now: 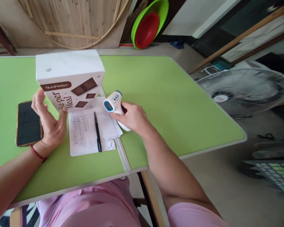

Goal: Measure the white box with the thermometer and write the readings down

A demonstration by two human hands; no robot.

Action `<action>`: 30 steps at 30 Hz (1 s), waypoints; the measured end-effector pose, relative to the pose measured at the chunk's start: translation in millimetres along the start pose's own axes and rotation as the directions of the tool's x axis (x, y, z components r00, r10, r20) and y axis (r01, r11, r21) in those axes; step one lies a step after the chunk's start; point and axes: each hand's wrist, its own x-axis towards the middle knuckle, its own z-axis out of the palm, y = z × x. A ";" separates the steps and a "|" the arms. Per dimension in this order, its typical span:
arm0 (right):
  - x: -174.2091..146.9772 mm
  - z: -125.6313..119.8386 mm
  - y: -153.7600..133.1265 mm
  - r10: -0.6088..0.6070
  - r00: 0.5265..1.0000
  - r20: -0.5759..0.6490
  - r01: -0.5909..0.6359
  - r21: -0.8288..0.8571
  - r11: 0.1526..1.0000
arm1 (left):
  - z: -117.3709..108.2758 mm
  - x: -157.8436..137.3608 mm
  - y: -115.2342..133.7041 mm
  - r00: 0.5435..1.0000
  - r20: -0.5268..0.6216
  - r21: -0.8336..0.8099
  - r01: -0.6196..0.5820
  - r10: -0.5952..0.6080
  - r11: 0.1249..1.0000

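Note:
My right hand [132, 119] grips a white and blue infrared thermometer [113, 103] by its handle, its display end pointing left over the paper. My left hand [48, 121] is raised with fingers spread, its thumb touching the lower front of a white NutriMotion Super Meal box [69, 78] that stands on the green table [170, 101]. Between the hands lies a sheet of handwritten paper [86, 130] with a black pen [97, 130] on it. A dark smartphone [27, 123] lies left of my left hand.
A metal seam [123, 154] splits the table top. A standing fan [245, 90] is on the floor to the right. Green and red basins [149, 25] lean against the back wall beside a round wooden board [73, 22]. A keyboard-like object [272, 175] lies at lower right.

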 end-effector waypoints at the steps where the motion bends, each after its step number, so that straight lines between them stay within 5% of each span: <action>1: 0.7 1.3 -1.1 0.024 1.000 0.017 -0.023 -0.067 0.998 | -1.0 -4.0 6.6 0.997 -0.010 0.061 -0.081 0.082 0.995; 3: 1.0 3.5 -4.3 0.064 0.997 0.046 -0.056 -0.172 0.983 | -2.1 -13.4 23.2 0.954 0.009 0.071 -0.299 0.299 0.952; 6: 0.8 5.0 -4.7 0.092 0.993 0.068 -0.069 -0.285 0.956 | -2.5 -27.7 48.1 0.876 0.126 -0.077 -0.460 0.466 0.885; 8: 0.5 5.7 -0.5 0.069 0.997 0.039 -0.054 -0.317 0.947 | -3.0 -35.3 60.5 0.731 0.298 -0.233 -0.568 0.614 0.789; 11: -2.9 9.2 5.3 -0.107 0.981 -0.160 0.061 -0.269 0.961 | -3.5 -44.6 71.1 0.489 0.473 -0.422 -0.605 0.733 0.675; 14: -13.1 19.7 0.1 -0.312 0.916 -0.254 0.295 -0.104 0.950 | -2.3 -54.4 74.9 0.367 0.593 -0.432 -0.606 0.717 0.668; 18: -30.0 37.4 -18.4 -0.388 0.922 0.022 0.388 0.009 0.922 | -1.5 -67.5 77.1 0.301 0.700 -0.375 -0.617 0.648 0.692; 21: -35.8 40.0 -24.9 -0.373 0.923 0.091 0.376 -0.013 0.927 | -3.7 -74.2 80.6 0.253 0.766 -0.355 -0.600 0.591 0.717; 25: -36.7 27.2 -20.3 -0.383 0.923 -0.025 0.380 0.212 0.900 | -5.9 -79.1 86.1 0.281 0.817 -0.224 -0.649 0.503 0.727; 30: -40.5 19.3 -23.2 -0.380 0.894 -0.236 0.441 0.609 0.659 | -6.1 -79.2 87.2 0.338 0.821 -0.151 -0.651 0.461 0.744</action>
